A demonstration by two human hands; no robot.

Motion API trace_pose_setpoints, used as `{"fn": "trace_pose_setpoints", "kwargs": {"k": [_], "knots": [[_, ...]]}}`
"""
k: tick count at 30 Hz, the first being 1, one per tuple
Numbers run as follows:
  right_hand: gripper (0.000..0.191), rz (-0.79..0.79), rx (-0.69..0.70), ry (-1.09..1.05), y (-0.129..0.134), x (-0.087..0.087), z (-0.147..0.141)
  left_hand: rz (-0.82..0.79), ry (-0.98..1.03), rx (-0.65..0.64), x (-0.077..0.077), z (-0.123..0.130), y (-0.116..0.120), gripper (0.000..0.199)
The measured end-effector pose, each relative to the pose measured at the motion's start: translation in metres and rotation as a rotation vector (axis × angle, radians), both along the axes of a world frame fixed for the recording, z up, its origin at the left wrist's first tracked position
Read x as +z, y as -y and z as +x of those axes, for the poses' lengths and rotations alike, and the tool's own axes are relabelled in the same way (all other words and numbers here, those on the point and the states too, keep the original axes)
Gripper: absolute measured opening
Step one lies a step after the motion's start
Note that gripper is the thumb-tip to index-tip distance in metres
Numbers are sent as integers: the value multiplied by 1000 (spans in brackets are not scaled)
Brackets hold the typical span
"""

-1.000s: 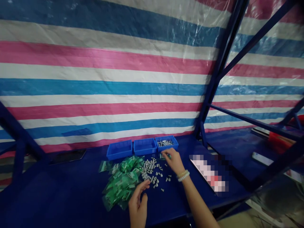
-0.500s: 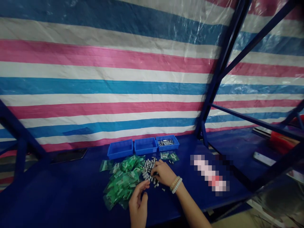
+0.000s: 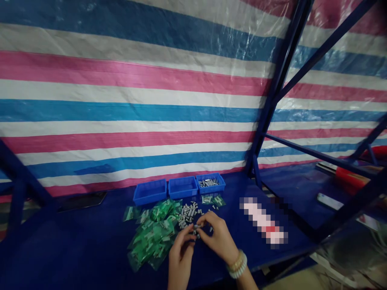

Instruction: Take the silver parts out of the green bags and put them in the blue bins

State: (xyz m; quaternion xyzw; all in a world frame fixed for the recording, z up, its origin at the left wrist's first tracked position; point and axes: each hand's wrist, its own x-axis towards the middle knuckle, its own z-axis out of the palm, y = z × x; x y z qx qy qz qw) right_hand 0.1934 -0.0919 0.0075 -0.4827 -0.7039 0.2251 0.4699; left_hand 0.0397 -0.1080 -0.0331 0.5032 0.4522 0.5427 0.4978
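My right hand (image 3: 218, 235), with a beaded bracelet (image 3: 238, 264) at its wrist, pinches a small silvery metal part (image 3: 196, 226) between thumb and fingertips. Close against it on the left, my left hand (image 3: 183, 247) has its fingers curled and their tips drawn together. What these fingertips hold is too small to make out. Just beyond the hands lies a loose pile of small metal fittings (image 3: 188, 211). A heap of green-tinted clear bags (image 3: 154, 235) with small parts inside is to the left of the pile.
Along the back stand blue bins (image 3: 150, 191), the rightmost bin (image 3: 223, 187) holding metal pins. Two small bags (image 3: 213, 200) lie before it. A dark flat device (image 3: 83, 201) rests at the back left. A blue metal post (image 3: 262, 133) rises at right, before striped sheeting (image 3: 136, 141).
My right hand has come back from the pile toward me, now with a small metal part in its fingertips. My left hand's fingers have closed in beside it. The view has shifted slightly.
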Motion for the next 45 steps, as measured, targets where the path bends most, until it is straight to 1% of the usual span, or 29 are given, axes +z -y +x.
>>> {"fn": "trace_pose_setpoints", "kwargs": {"k": [3,5,6,8,10,12,14,16,19,21,24,27,29,30,32,34,38,41,45], "knots": [[17,38,6,30,13,7,-6,-106,109,-90,-1,7,6,35],[19,39,43,55,18,10,-9,-190,218,-119,-2,10,11,31],[19,37,60,62,20,11,-9,-225,273,-115,-2,11,13,30],[17,24,83,48,21,13,-9,-270,351,-69,1,10,16,31],[13,10,93,-9,20,14,-7,-261,346,8,5,6,18,33],[10,-6,84,-78,17,11,-5,-183,273,88,8,2,18,34],[8,-31,58,-135,14,4,-4,-79,180,135,10,0,18,32],[6,-72,32,-203,13,-8,-6,-1,98,120,11,-1,17,30],[7,-129,49,-331,10,-25,-8,64,-1,56,12,-3,14,29],[10,-124,47,-364,3,-30,-3,120,-76,60,15,-9,9,29],[18,-8,-46,-276,-25,-24,16,245,-276,115,20,-23,-3,30],[22,142,-185,-75,-70,-11,41,374,-531,162,23,-38,-16,31],[23,171,-273,63,-100,-7,54,447,-685,154,23,-44,-22,30],[22,170,-297,90,-112,-7,59,477,-755,138,21,-46,-24,29],[21,176,-337,127,-128,-12,63,518,-884,110,17,-47,-27,27],[20,185,-357,152,-132,-20,62,536,-1010,104,12,-48,-27,24],[18,208,-324,189,-122,-34,51,541,-1210,106,3,-47,-28,15],[18,250,-286,179,-112,-35,45,522,-1263,94,1,-43,-31,12],[16,273,-253,93,-102,-35,40,524,-1273,73,1,-41,-35,13]]}}
